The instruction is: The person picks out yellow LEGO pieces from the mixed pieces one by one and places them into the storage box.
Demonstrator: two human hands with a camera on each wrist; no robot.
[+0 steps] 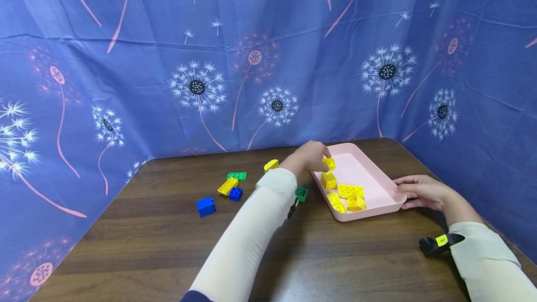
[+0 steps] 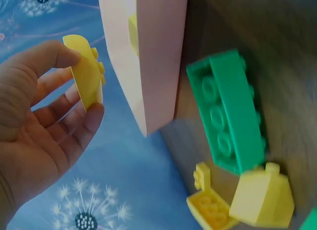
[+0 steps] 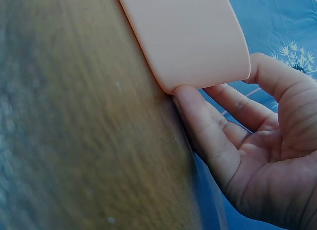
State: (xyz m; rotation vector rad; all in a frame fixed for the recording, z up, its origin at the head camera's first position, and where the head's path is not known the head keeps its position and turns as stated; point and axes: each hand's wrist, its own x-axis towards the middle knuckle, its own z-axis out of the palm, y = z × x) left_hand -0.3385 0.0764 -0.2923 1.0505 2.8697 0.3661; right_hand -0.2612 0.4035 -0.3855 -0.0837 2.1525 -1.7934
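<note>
My left hand (image 1: 309, 156) is over the left side of a pink tray (image 1: 366, 174), pinching a yellow toy brick (image 2: 86, 74) between thumb and fingertips. In the left wrist view the held brick is apart from the tray wall. Several yellow bricks (image 1: 350, 191) lie inside the tray along its left and near sides. At the tray's near right corner, my right hand (image 1: 425, 192) grips the wall; the right wrist view shows the thumb and fingers around that pink corner (image 3: 198, 46).
Left of the tray, a dark green brick (image 1: 301, 194) is partly hidden by the left sleeve. Farther left lie a flat green brick (image 1: 237, 175), a yellow brick (image 1: 228, 186) and two blue bricks (image 1: 206, 207). Another yellow brick (image 1: 271, 165) sits behind the left forearm. A blue patterned cloth (image 1: 277, 59) hangs behind.
</note>
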